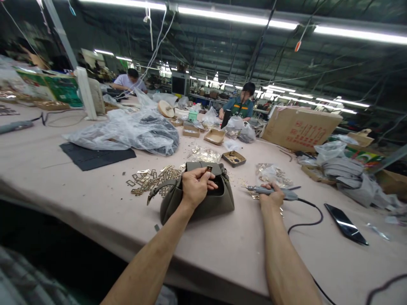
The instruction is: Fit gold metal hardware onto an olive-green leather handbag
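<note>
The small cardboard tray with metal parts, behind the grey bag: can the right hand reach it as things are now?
Probably yes, but not at once. The right hand grips a corded power tool, so it is not free. The bare table lies between it and the small cardboard tray, with only loose bits there.

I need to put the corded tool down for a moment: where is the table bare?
Bare pinkish tabletop lies between the grey leather handbag and the near edge, and between the black tool cable and the black phone. Crowded: brass buckles left of the bag, plastic bags and small cardboard trays behind.
</note>
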### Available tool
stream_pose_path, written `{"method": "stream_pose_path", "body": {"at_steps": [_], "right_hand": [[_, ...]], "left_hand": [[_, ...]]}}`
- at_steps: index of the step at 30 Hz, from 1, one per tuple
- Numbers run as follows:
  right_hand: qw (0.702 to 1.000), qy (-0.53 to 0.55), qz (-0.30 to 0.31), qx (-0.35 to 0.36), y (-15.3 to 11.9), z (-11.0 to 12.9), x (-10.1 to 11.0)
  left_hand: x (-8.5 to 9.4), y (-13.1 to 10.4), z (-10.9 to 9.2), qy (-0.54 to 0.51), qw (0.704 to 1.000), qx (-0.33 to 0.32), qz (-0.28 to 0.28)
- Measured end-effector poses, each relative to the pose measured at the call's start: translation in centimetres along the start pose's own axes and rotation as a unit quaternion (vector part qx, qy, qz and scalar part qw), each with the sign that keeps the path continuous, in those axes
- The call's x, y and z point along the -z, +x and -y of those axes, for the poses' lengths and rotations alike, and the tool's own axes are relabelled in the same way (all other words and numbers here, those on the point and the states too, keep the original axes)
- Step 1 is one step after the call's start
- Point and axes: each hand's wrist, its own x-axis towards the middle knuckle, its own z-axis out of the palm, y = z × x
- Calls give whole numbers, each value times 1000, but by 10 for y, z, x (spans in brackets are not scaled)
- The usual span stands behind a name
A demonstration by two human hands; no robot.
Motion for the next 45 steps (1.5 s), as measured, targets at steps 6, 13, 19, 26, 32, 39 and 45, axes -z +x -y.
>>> {"method": "stream_pose_path", "body": {"at_steps": [6,13,19,26,32,39,45], "right_hand": [[999,26,-45,9,4,-8,3],[998,21,-52,11,4,-16,0],[999,23,-27,2,6,-19,1],[1000,0,-1,11,8,-21,3],[999,-26,-1,23,9,-23,5],[999,-7,-33,21,7,-23,2],[998,-18,-48,30,5,-23,0]], "left_hand": [[0,-1,-1,8,1000,-3,6],[0,-1,0,-1,1000,-2,7],[-1,0,-1,-3,1000,7,6],[-1,-1,-2,2,1000,7,7],[0,-2,-2,3,1000,7,11],[-1,-2,-2,1,1000,12,5],[0,-2,-2,-3,1000,9,6]]}}
